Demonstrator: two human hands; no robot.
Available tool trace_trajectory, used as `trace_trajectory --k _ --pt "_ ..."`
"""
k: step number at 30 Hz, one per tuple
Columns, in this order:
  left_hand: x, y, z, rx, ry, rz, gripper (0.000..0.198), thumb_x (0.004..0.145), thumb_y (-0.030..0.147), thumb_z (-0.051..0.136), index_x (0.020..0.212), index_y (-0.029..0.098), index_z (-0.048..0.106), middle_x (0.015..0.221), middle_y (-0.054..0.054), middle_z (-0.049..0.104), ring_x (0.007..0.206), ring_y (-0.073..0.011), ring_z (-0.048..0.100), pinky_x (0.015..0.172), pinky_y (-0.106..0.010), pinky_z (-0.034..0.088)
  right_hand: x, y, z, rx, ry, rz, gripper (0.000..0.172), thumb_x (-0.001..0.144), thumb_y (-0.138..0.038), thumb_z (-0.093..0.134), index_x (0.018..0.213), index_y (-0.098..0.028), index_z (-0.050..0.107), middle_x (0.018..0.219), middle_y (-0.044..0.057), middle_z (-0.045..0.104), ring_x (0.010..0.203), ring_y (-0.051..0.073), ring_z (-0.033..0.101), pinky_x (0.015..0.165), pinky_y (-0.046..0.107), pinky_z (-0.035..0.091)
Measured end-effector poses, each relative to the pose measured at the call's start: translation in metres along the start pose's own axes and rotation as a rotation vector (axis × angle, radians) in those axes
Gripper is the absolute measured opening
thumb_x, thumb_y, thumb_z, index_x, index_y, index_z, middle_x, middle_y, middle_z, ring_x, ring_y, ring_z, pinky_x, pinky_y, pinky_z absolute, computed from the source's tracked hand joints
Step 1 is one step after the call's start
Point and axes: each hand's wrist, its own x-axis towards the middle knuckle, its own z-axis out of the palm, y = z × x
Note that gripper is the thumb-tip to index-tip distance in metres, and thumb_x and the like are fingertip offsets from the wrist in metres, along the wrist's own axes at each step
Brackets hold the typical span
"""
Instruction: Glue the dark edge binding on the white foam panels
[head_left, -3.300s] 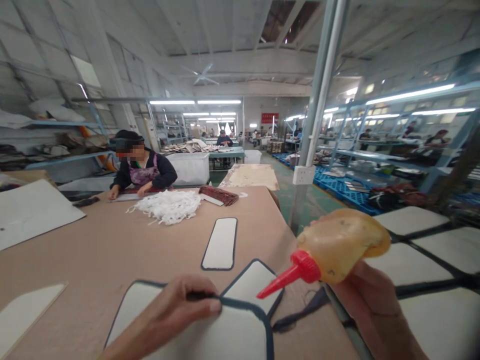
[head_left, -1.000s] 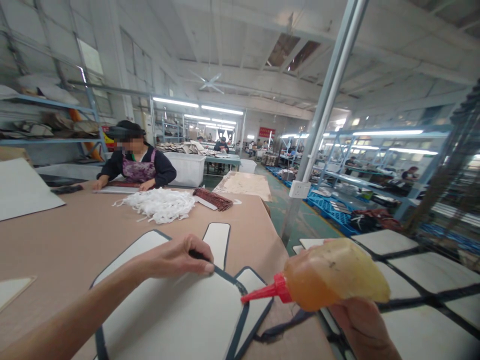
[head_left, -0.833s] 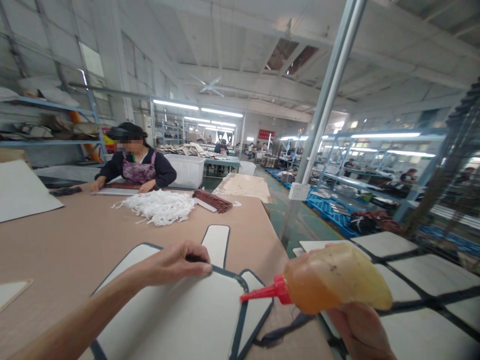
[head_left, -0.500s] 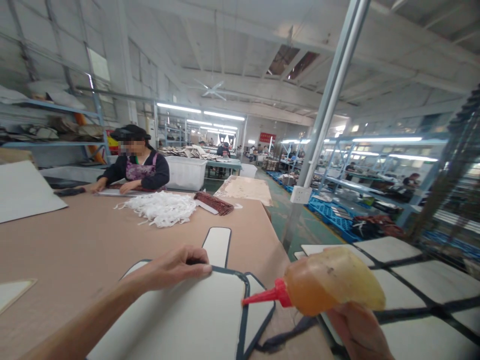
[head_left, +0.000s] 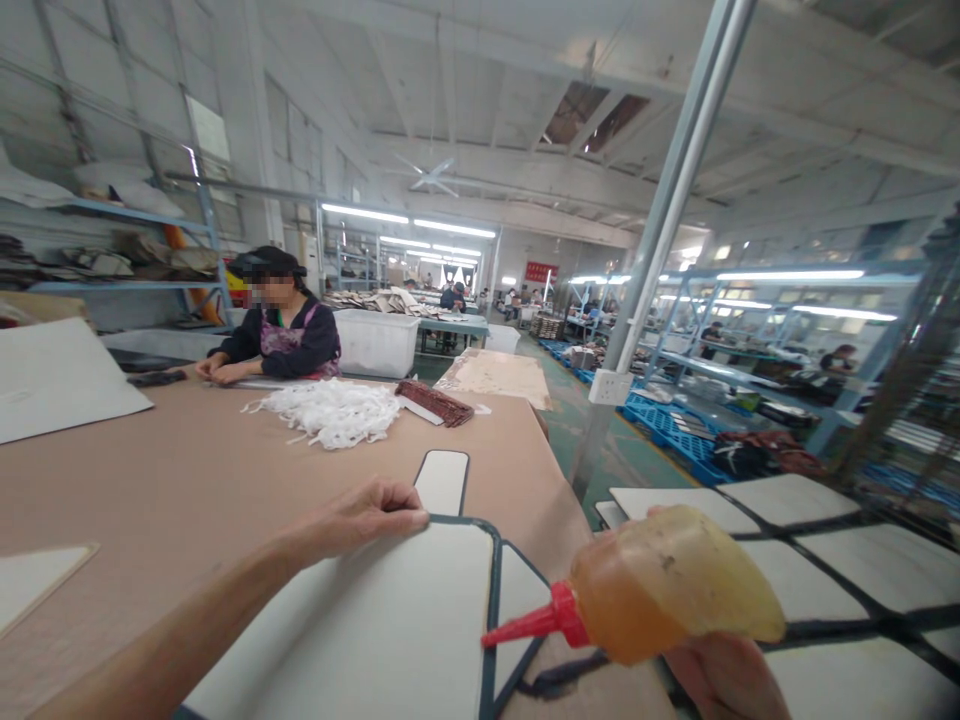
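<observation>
My left hand (head_left: 375, 515) pinches the far edge of a large white panel (head_left: 390, 610) with dark edging, its thumb on the white face. In my right hand (head_left: 720, 670) is a squeeze bottle (head_left: 667, 585) of amber liquid, tilted to the left. Its red nozzle tip touches, or nearly touches, the panel along the inner side of the right-hand dark edging. Another dark-edged white piece (head_left: 517, 590) lies partly beneath the panel on the right. A narrow white strip with dark edging (head_left: 442, 485) lies just beyond my left hand.
Across the brown table (head_left: 187, 450) sits a co-worker (head_left: 281, 330) with both hands on the tabletop. A heap of white strips (head_left: 330, 410) and a brown bundle (head_left: 439, 402) lie near there. White panels (head_left: 847, 680) fill the right side, by a metal post (head_left: 645, 260).
The nozzle tip has slid along the panel's right edging toward me. My left hand keeps its hold on the far edge. The co-worker's hands have come together.
</observation>
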Motion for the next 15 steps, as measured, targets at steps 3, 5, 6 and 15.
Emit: trace_trajectory --k 3,5,6,15 --pt "0.002 0.0 0.0 -0.014 0.003 -0.015 0.045 0.074 0.06 0.057 0.068 0.016 0.052 0.058 0.007 0.035 0.056 -0.0085 0.028 0.051 -0.023 0.02 -0.001 0.001 -0.007 -0.033 0.007 0.032 0.043 0.074 -0.031 0.071 0.117 -0.034 0.063 0.103 0.008 0.072 0.098 0.034 0.065 0.081 0.049 0.056" --pt "0.003 0.001 0.0 -0.029 0.008 -0.033 0.046 0.072 0.061 0.059 0.068 0.016 0.052 0.058 0.007 0.035 0.056 -0.0085 0.027 0.051 -0.024 0.019 -0.003 -0.001 -0.006 -0.073 0.002 0.057 0.046 0.075 -0.034 0.07 0.12 -0.033 0.061 0.101 0.009 0.072 0.096 0.034 0.066 0.081 0.049 0.056" --pt "0.003 0.002 0.0 -0.037 0.013 -0.04 0.046 0.071 0.061 0.059 0.067 0.016 0.052 0.058 0.007 0.035 0.056 -0.0085 0.027 0.051 -0.024 0.019 -0.004 -0.001 -0.005 -0.088 -0.011 0.066 0.045 0.076 -0.038 0.069 0.12 -0.032 0.061 0.101 0.009 0.072 0.096 0.033 0.066 0.08 0.048 0.057" --pt "0.005 0.001 0.0 -0.047 0.064 -0.083 0.048 0.068 0.063 0.058 0.068 0.015 0.054 0.057 0.007 0.034 0.056 -0.0091 0.027 0.052 -0.024 0.018 -0.015 0.006 0.015 -0.152 0.178 -0.048 0.048 0.073 -0.051 0.069 0.117 -0.032 0.064 0.1 0.009 0.073 0.08 0.031 0.07 0.071 0.041 0.059"
